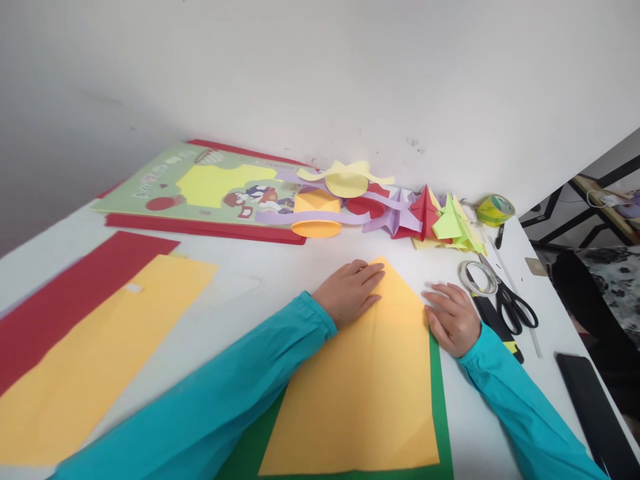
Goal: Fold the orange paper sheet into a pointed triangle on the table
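Note:
An orange-yellow sheet of paper lies in front of me, its top corners folded in to a point. Beneath it, a green sheet shows along the right and lower edges. My left hand rests on the folded top, fingers stretched out flat near the point. At the right edge of the fold is my right hand, its fingers loosely bent and apart, the tips touching or very near the paper's edge. Neither hand is closed round anything.
Left lie a red sheet and another orange-yellow sheet. Behind are a decorated board, paper strip crafts and folded paper shapes. Right are yellow tape, a white tape roll, scissors and a black flat object.

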A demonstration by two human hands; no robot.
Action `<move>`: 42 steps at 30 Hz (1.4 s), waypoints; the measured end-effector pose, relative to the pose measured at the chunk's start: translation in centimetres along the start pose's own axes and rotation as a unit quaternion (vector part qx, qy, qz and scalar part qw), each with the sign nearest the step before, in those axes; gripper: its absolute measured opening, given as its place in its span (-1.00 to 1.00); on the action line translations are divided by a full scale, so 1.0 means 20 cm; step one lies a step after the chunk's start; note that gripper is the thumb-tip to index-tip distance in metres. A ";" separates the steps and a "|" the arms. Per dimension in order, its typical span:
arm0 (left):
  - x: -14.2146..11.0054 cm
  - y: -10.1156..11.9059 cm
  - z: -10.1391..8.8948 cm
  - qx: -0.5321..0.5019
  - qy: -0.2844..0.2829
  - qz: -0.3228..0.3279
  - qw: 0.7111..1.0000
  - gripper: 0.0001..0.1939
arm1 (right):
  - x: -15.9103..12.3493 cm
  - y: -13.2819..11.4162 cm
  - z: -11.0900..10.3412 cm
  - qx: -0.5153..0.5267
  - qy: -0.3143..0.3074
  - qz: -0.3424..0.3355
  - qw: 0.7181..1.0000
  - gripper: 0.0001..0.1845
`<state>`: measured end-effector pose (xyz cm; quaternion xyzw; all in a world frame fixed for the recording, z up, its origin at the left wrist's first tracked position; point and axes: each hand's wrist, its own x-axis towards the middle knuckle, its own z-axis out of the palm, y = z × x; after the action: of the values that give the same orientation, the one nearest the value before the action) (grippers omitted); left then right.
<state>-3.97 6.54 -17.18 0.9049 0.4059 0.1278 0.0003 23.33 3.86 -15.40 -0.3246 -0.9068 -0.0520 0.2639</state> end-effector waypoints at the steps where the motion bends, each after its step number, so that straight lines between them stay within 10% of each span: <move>1: 0.00 0.00 0.00 0.000 0.001 0.000 1.000 -0.54 | 0.01 0.00 0.00 0.000 -0.001 0.003 1.000 -0.79; 11: 0.00 0.01 -0.02 -0.011 0.003 0.003 1.000 -0.56 | 0.18 -0.09 0.12 -0.065 -0.152 0.039 0.986 -0.55; 42: 0.01 0.02 -0.02 -0.030 0.027 -0.022 0.999 -0.64 | 0.36 -0.08 0.30 0.014 -0.048 0.022 0.998 -0.67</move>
<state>-3.64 6.39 -16.69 0.8914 0.4218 0.1643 0.0192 14.97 8.16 -16.83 -0.3425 -0.9120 -0.0180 0.2251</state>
